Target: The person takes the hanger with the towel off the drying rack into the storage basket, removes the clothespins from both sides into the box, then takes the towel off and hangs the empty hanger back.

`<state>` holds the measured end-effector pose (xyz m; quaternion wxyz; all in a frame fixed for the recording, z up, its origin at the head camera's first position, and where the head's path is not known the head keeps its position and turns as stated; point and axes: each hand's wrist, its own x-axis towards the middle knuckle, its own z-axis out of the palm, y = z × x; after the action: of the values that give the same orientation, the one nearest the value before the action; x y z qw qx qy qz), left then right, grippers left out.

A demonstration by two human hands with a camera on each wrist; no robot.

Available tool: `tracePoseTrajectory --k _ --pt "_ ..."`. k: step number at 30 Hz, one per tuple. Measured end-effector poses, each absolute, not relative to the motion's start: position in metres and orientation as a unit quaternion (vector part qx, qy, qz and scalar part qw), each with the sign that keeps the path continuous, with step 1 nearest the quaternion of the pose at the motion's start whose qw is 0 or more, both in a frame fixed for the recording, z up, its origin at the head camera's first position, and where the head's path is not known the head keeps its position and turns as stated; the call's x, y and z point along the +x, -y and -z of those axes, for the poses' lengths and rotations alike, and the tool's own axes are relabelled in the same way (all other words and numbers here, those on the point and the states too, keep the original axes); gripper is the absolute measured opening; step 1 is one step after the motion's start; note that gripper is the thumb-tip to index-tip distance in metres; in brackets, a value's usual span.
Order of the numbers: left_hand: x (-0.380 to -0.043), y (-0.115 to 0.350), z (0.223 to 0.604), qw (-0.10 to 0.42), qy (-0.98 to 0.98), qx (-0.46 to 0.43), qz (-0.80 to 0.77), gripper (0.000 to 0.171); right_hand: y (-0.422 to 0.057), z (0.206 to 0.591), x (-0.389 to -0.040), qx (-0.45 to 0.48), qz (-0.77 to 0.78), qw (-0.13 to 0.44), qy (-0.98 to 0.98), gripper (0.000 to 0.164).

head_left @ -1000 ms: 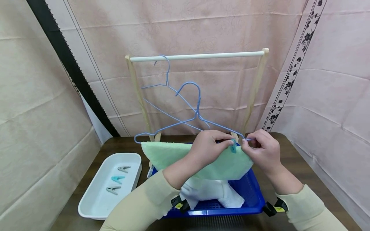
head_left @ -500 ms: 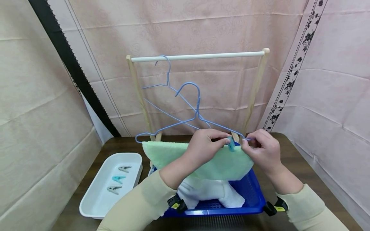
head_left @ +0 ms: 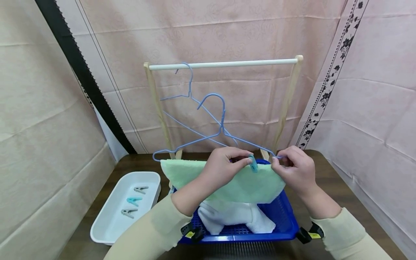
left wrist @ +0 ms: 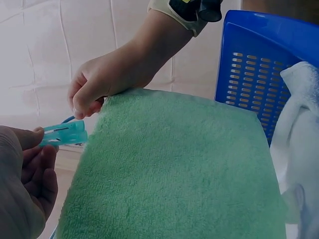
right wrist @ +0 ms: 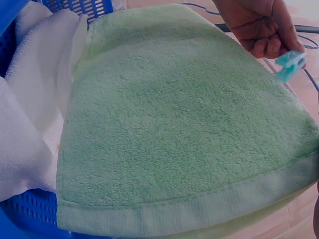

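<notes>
A light green towel (head_left: 250,186) hangs folded over the lower bar of a blue wire hanger (head_left: 223,117), mostly hiding that bar. Between thumb and fingers, my left hand (head_left: 221,164) pinches a teal clothespin (head_left: 253,164) at the towel's top edge. In the left wrist view the clothespin (left wrist: 65,133) points its tip at the edge; whether it touches the cloth I cannot tell. At the hanger's right end, my right hand (head_left: 296,168) grips the wire, with its thumb by the towel's top corner. The right wrist view shows the towel's (right wrist: 184,114) broad face.
A blue basket (head_left: 284,216) with white cloth (head_left: 227,216) stands beneath the towel. To the left, a white tray (head_left: 104,220) holds two grey clothespins (head_left: 129,212) and a teal one (head_left: 134,200). Behind, a rack (head_left: 224,64) carries a second blue hanger (head_left: 190,85).
My left hand has slid left along the towel's top edge with the clothespin, away from the right hand. The right hand, hanger and towel stay nearly in place.
</notes>
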<state>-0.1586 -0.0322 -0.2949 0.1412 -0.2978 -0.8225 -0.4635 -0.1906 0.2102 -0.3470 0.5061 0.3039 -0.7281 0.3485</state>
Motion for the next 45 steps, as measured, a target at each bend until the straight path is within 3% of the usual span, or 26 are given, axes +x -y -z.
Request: tracePoseTrajectory --k 23,37,45 --pt "-0.151 0.057 0.304 0.08 0.818 -0.297 0.486 0.037 -0.209 0.347 -0.191 0.305 -0.356 0.512 0.72 0.01" --pt "-0.15 0.072 0.313 0.033 0.805 -0.281 0.521 0.036 -0.203 0.335 -0.179 0.309 -0.359 0.52 0.71 0.011" --pt "-0.147 0.081 0.315 0.033 0.796 -0.265 0.543 0.035 -0.205 0.338 -0.181 0.304 -0.359 0.521 0.712 0.011"
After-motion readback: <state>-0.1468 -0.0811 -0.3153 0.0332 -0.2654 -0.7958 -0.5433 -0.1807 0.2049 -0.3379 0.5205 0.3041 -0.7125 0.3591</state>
